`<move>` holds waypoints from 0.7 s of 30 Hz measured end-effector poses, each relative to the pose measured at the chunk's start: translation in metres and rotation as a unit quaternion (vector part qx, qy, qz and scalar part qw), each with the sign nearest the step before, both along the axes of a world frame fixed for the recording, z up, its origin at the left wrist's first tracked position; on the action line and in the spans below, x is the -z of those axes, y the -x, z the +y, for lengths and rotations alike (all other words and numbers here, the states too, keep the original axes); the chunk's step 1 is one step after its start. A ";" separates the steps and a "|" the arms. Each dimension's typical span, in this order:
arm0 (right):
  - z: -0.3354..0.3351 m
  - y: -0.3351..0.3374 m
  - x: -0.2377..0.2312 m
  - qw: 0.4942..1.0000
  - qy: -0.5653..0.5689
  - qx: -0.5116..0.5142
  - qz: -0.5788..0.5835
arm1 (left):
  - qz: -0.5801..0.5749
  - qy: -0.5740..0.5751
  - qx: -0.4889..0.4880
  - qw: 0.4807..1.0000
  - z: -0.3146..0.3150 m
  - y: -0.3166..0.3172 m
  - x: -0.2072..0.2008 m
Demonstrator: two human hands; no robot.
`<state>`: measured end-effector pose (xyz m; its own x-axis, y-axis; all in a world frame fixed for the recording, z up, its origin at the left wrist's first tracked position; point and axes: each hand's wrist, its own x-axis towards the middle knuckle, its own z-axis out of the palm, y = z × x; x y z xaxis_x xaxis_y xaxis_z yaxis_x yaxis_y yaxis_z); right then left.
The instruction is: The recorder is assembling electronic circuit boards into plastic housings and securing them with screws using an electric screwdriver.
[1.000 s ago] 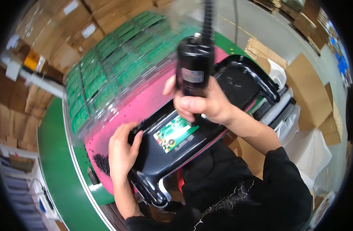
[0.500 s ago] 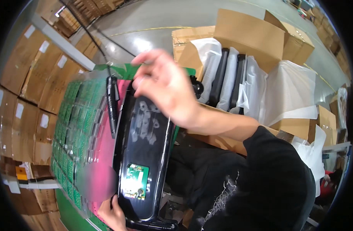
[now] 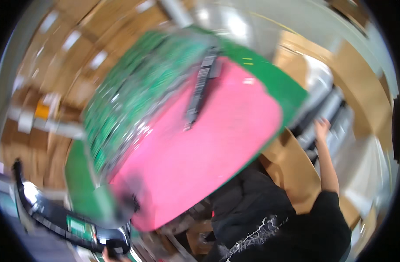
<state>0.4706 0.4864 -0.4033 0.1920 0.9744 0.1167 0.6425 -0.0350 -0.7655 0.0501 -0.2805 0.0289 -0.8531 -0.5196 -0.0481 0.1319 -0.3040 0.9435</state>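
My left hand (image 3: 110, 254), mostly cut off at the lower edge, grips one end of a long black plastic housing (image 3: 56, 214). A small green circuit board (image 3: 80, 227) sits in this housing. The housing is held left of the pink mat (image 3: 200, 148). Over at the right, my right hand (image 3: 322, 128) is at the wrapped black housings (image 3: 342, 126) in an open cardboard box (image 3: 291, 170). Motion smears its fingers, so its grip is unclear. A dark, slim powered screwdriver (image 3: 201, 89) is over the pink mat.
Stacked clear trays of green circuit boards (image 3: 134, 91) cover the left of the green worktop (image 3: 291, 98). Cardboard cartons (image 3: 69, 70) stand piled behind them. White foam wrap (image 3: 366, 170) spills over the box on the right.
My left hand has carried the black housing off the pink mat to the left. My right hand has moved from above the housing to the box. The view has turned.
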 end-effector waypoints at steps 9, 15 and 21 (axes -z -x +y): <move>0.049 -0.099 0.028 0.882 0.181 0.058 -0.431 | 0.013 -0.074 -0.040 0.996 -0.043 -0.028 0.036; 0.094 -0.121 0.093 0.898 0.166 0.158 -0.376 | 0.030 -0.047 -0.221 0.974 -0.118 -0.012 0.066; 0.100 -0.101 0.018 0.941 0.236 0.081 -0.230 | 0.051 0.244 -0.350 0.903 -0.064 0.030 0.056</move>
